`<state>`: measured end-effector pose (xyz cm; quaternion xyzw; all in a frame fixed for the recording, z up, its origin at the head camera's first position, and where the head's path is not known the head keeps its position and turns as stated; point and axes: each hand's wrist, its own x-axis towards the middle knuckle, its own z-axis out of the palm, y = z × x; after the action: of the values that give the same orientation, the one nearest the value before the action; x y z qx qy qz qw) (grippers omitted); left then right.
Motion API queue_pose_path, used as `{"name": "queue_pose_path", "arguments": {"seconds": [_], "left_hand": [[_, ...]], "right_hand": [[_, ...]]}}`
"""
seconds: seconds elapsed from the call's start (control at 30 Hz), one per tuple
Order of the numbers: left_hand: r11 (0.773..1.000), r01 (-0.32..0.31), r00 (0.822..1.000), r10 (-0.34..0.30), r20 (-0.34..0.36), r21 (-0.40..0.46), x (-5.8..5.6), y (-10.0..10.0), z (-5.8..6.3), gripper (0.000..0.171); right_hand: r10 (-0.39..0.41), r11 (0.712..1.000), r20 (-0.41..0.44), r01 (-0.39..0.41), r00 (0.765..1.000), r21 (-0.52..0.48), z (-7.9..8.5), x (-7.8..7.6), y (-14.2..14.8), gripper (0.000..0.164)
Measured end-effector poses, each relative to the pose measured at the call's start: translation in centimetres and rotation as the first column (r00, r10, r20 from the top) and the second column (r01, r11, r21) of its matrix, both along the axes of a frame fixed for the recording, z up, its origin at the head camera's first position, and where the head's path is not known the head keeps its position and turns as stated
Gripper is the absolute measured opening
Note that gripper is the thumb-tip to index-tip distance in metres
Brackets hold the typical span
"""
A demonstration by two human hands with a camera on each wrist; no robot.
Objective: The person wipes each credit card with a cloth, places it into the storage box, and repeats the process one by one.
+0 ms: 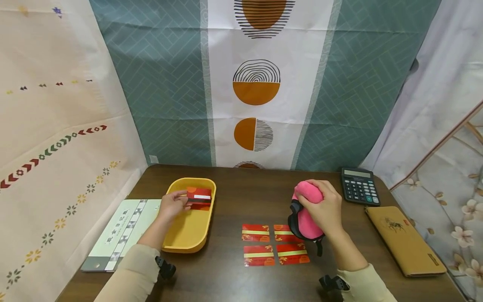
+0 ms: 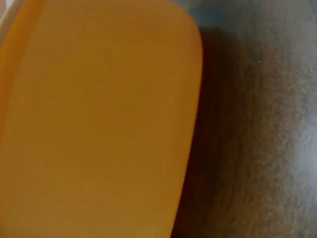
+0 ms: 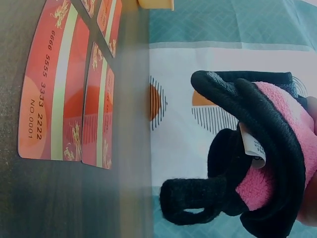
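My left hand (image 1: 173, 205) reaches over the yellow tray (image 1: 185, 241) and pinches the left edge of a red bank-style card (image 1: 199, 195), with its dark stripe and white strip showing. More red shows just below that card, inside the tray. My right hand (image 1: 327, 207) grips a fuzzy pink pouch-like thing (image 1: 307, 222) with black edging, a strap and a small white label (image 3: 253, 148). It is raised over the table's right part, partly covering one of several red cards (image 1: 259, 256). These cards lie in two rows, each with a pale yellow band.
Left of the tray lies a pale green ledger book (image 1: 124, 226). A black calculator (image 1: 360, 186) lies at the back right, with a tan wallet (image 1: 405, 241) in front of it. Patterned cloth (image 1: 173, 84) hangs behind the brown table (image 1: 222, 277).
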<state>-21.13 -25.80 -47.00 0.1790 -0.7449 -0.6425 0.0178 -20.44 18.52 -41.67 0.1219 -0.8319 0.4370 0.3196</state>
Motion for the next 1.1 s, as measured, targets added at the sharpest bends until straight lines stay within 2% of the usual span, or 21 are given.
{"name": "queue_pose_path", "arguments": {"seconds": [0.2, 0.27, 0.3, 0.33, 0.4, 0.47, 0.5, 0.53, 0.67, 0.8, 0.87, 0.9, 0.97, 1.0, 1.03, 1.1], "left_hand": [[0.996, 0.04, 0.999, -0.038, 0.037, -0.078, -0.1, 0.4, -0.4, 0.036], [0.987, 0.046, 0.998, -0.038, 0.054, -0.156, 0.0, 0.4, -0.3, 0.035], [0.974, 0.053, 0.997, -0.041, 0.061, -0.22, 0.0, 0.4, -0.3, 0.036], [0.951, 0.064, 0.997, -0.047, 0.065, -0.302, 0.1, 0.4, -0.2, 0.037], [0.891, 0.089, 0.995, -0.064, 0.072, -0.446, 0.2, 0.3, -0.1, 0.041], [0.813, 0.107, 0.994, -0.072, 0.083, -0.572, 0.4, 0.4, 0.2, 0.046], [0.777, 0.113, 0.993, -0.078, 0.084, -0.619, 0.5, 0.4, 0.4, 0.048], [0.754, 0.117, 0.993, -0.081, 0.085, -0.646, 0.7, 0.4, 0.6, 0.049], [0.696, 0.108, 0.994, -0.098, 0.055, -0.71, 1.2, 1.1, 1.5, 0.049], [0.656, 0.037, 0.99, -0.129, -0.064, -0.754, 1.7, 2.7, 2.6, 0.042], [0.655, -0.011, 0.976, -0.159, -0.152, -0.756, 1.9, 3.7, 3.1, 0.038], [0.665, -0.028, 0.964, -0.18, -0.197, -0.746, 1.9, 4.2, 3.3, 0.036], [0.71, -0.044, 0.932, -0.225, -0.285, -0.703, 2.1, 5.3, 3.7, 0.032], [0.74, -0.036, 0.912, -0.25, -0.324, -0.672, 2.1, 5.8, 3.8, 0.031], [0.767, -0.023, 0.893, -0.272, -0.357, -0.642, 2.2, 6.2, 3.9, 0.029], [0.806, 0.022, 0.865, -0.313, -0.393, -0.592, 2.5, 7.2, 4.0, 0.028]], "right_hand": [[0.006, 1.0, -0.008, -0.006, 1.0, 0.009, -0.1, -0.1, 0.0, 0.042], [0.005, 1.0, -0.008, -0.005, 1.0, 0.01, -0.2, -0.2, 0.0, 0.042], [0.005, 1.0, -0.007, -0.005, 1.0, 0.01, -0.2, -0.2, 0.0, 0.042], [0.004, 1.0, -0.006, -0.004, 1.0, 0.01, -0.2, -0.2, 0.0, 0.042], [0.003, 1.0, -0.005, -0.003, 1.0, 0.009, -0.2, -0.2, 0.1, 0.041], [0.003, 1.0, -0.002, -0.003, 1.0, 0.009, -0.3, -0.2, 0.1, 0.041], [0.003, 1.0, 0.0, -0.003, 1.0, 0.008, -0.3, -0.2, 0.1, 0.041], [0.003, 1.0, 0.002, -0.003, 1.0, 0.008, -0.3, -0.2, 0.1, 0.041], [0.001, 1.0, 0.008, -0.001, 1.0, 0.005, -0.4, -0.3, 0.2, 0.041], [-0.002, 1.0, 0.004, 0.002, 1.0, 0.001, -0.3, -0.2, 0.2, 0.042], [-0.001, 1.0, 0.001, 0.001, 1.0, -0.003, -0.3, -0.2, 0.3, 0.042], [0.001, 1.0, 0.001, -0.001, 1.0, -0.006, -0.3, -0.2, 0.3, 0.042], [0.005, 1.0, 0.0, -0.005, 1.0, -0.009, -0.3, -0.2, 0.3, 0.042], [0.007, 1.0, 0.0, -0.007, 1.0, -0.01, -0.3, -0.2, 0.3, 0.042], [0.007, 1.0, 0.001, -0.007, 1.0, -0.011, -0.3, -0.2, 0.3, 0.042], [0.004, 1.0, 0.003, -0.004, 1.0, -0.013, -0.3, -0.2, 0.3, 0.042]]}}
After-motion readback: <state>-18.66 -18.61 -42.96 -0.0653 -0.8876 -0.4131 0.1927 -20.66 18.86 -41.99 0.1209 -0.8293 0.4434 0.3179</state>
